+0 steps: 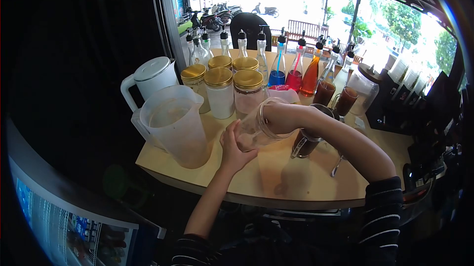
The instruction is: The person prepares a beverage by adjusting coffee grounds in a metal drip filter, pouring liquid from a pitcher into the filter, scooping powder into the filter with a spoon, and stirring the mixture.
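Note:
My left hand is wrapped round the base of a clear glass jar, which is tilted with its mouth toward the right. Through that mouth goes my right hand, and its fingers are inside the jar, too unclear to make out. Just right of the jar stands a glass mug of dark drink, partly behind my right forearm. A frosted plastic pitcher is to the left of my left hand. Jars with gold lids stand behind the held jar.
A white lidded pitcher stands at the back left. Several pump bottles line the rear of the wooden counter. Two more dark drinks stand at the right, near a large lidded jar. A spoon lies by my right forearm.

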{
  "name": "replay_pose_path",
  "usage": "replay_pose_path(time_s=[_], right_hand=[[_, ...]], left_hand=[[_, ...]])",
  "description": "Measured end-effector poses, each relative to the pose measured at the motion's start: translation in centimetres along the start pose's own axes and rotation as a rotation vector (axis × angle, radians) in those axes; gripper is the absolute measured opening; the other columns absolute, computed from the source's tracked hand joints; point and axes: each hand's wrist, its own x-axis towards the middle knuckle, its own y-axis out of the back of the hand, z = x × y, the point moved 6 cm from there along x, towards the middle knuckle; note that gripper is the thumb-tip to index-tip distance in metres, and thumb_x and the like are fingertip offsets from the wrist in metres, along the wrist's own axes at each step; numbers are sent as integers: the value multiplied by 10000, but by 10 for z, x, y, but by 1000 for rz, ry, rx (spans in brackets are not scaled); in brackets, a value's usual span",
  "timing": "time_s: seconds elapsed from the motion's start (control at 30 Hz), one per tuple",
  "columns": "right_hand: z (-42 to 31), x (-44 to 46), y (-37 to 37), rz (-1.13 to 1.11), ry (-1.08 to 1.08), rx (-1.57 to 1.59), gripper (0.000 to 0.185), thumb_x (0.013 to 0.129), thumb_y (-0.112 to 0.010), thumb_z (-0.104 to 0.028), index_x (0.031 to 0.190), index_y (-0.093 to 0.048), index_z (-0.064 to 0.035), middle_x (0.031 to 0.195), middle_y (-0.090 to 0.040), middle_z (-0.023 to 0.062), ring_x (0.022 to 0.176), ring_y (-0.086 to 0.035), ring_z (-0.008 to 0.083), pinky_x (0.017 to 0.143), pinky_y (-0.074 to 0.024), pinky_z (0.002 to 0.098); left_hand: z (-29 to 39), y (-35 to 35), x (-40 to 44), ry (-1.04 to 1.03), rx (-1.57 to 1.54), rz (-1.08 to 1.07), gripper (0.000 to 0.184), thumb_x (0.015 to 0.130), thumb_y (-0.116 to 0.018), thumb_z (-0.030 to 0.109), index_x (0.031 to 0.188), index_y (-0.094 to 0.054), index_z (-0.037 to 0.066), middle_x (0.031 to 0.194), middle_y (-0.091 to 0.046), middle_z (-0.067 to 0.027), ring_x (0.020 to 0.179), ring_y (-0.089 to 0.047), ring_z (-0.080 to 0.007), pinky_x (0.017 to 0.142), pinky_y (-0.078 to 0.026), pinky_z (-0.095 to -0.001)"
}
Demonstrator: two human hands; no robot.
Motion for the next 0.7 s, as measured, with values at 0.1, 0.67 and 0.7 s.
replay_pose_path(time_s=[0.1, 0.67, 0.7], right_hand=[[1, -3, 3, 34, 33, -3, 247, 710, -597, -71, 935, -694, -37, 923, -679, 143, 862, -641, 289, 771, -494, 366], [36, -54, 35, 158, 41, 478, 210, 805, -573, -91, 964, -667, 11, 793, -642, 80, 746, -581, 140, 661, -458, 307], [39, -57, 35, 177, 66, 473, 209, 816, -586, -108, 971, -661, 11, 804, -636, 60, 752, -570, 122, 673, -457, 290]], left_hand=[[1, 0, 0, 4, -6, -4, 976, 566, -819, 261, 1376, -301, 97, 1318, -445, -140, 1249, -374, -334, 1076, -173, -474], [2, 2, -3, 17, 54, 32, 968, 558, -828, 279, 1356, -319, 81, 1315, -432, -141, 1235, -370, -345, 1067, -219, -484], [3, 2, -2, 20, 69, 34, 963, 559, -830, 284, 1351, -321, 78, 1308, -434, -140, 1225, -372, -347, 1061, -230, -486]])
